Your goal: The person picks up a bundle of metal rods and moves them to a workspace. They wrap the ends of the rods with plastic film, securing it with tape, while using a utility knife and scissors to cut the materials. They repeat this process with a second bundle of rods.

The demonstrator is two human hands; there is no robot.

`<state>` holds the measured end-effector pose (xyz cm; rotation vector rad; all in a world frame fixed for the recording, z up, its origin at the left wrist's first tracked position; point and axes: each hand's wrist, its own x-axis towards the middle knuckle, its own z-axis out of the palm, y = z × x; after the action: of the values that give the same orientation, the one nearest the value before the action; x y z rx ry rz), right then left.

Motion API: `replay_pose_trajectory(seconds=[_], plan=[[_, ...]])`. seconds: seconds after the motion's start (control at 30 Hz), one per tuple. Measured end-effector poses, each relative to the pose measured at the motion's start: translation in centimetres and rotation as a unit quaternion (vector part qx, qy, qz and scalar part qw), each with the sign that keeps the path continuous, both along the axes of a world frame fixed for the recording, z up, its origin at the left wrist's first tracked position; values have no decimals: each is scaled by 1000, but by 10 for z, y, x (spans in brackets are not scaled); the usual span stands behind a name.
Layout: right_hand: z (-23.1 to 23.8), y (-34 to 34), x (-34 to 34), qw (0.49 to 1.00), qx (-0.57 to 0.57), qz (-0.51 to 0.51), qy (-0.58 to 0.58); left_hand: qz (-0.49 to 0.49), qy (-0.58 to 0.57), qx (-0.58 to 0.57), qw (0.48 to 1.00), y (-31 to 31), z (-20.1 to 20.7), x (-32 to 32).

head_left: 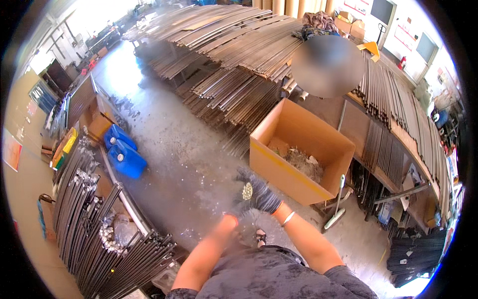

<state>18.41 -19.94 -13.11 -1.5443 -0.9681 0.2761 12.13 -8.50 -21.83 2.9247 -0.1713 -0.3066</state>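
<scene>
My two hands are close together in front of my body, above the grey floor. A dark knitted glove with an orange cuff covers my right hand [263, 197], and a pale band circles that wrist. A yellowish patterned patch [247, 191] shows at the glove's left side; whether it is part of the glove, I cannot tell. My left hand [238, 210] is smeared by motion and seems to meet the right one; an orange cuff shows at its wrist. The fingers of both hands are blurred, so any held thing is hidden.
An open cardboard box [264, 155] with scraps inside stands ahead to the right, beside a broom [336, 214]. Long metal bars [239, 37] fill racks beyond. Blue jugs [127, 162] and thin dark rods [84, 234] are at left. A blurred round patch [327, 66] covers part of the far rack.
</scene>
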Motion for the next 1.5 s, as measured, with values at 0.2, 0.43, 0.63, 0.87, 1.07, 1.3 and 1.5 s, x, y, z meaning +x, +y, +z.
replay_pose_trajectory(seconds=[0.2, 0.43, 0.63, 0.87, 1.07, 1.3, 1.5], plan=[[-102, 33, -56, 988, -71, -92, 101, 12, -151, -21, 988, 16, -137, -25], [11, 73, 49, 988, 95, -79, 97, 103, -31, -416, 903, 54, -95, -60], [248, 77, 68, 970, 213, -108, 35, 274, -33, -414, 867, 100, 104, -112], [9, 138, 117, 972, -154, -165, -60, 445, -67, -478, 755, 103, 84, -139], [-56, 215, 188, 806, 240, 276, 465, 526, -112, -537, 650, 91, 56, -142], [169, 184, 213, 952, 234, 124, 152, 644, -157, -466, 586, 65, 99, -102], [-106, 209, 209, 909, -291, 193, -226, 619, -138, -373, 677, 61, 83, -62]])
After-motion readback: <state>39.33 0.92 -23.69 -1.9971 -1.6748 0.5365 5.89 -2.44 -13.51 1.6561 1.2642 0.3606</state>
